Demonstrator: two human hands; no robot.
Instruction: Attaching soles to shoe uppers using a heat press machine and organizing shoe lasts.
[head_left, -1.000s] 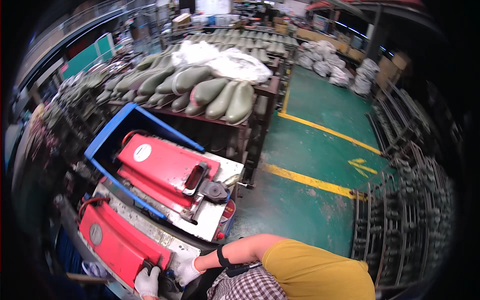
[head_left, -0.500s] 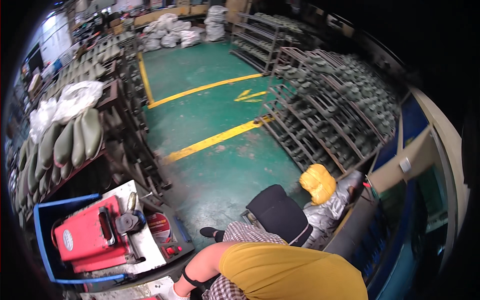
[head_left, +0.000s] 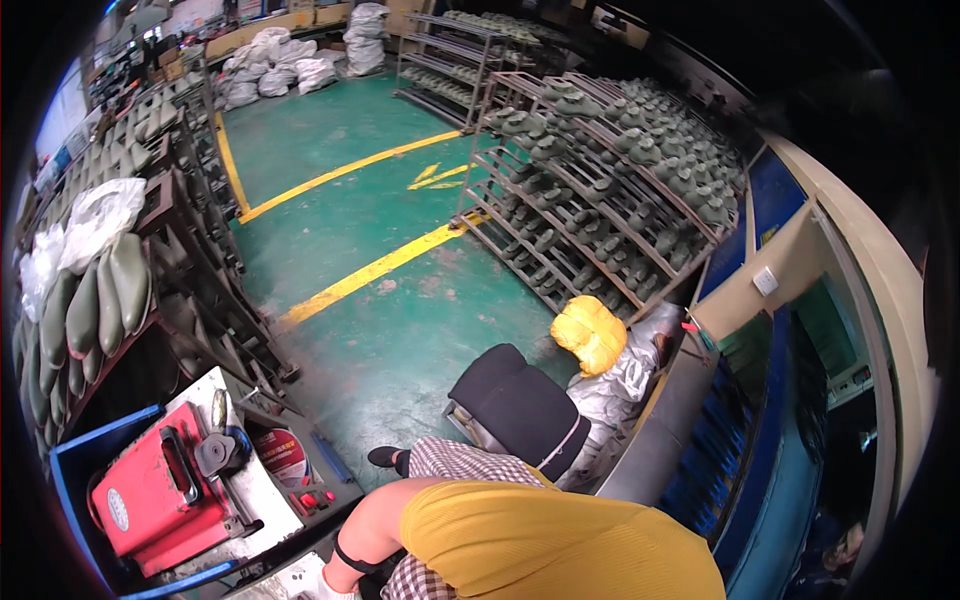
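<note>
My right arm, in a yellow sleeve (head_left: 560, 530), comes in from the lower edge and bends at the elbow toward the bottom left. A dark band circles the forearm. Only part of my right hand (head_left: 338, 591), in a white glove or cuff, shows at the lower edge, beside a white work surface (head_left: 285, 580). Its fingers are cut off, so what it holds is hidden. Above it stands a red machine casing (head_left: 145, 500) with a black handle and a round grey knob (head_left: 217, 455), inside a blue open-sided tray (head_left: 75, 500). My left hand is out of view.
Racks of green-grey shoe-shaped pieces stand at the left (head_left: 125, 285) and right (head_left: 600, 180). A black padded seat (head_left: 520, 405), a yellow bundle (head_left: 588, 335) and silvery sacks (head_left: 625, 375) lie beside me. White sacks (head_left: 270, 65) are piled far back. Another person (head_left: 835, 560) partly shows at lower right.
The view has swung right, shifting the scene left. Another person has come into sight at the lower right. My right arm keeps much the same bent pose.
</note>
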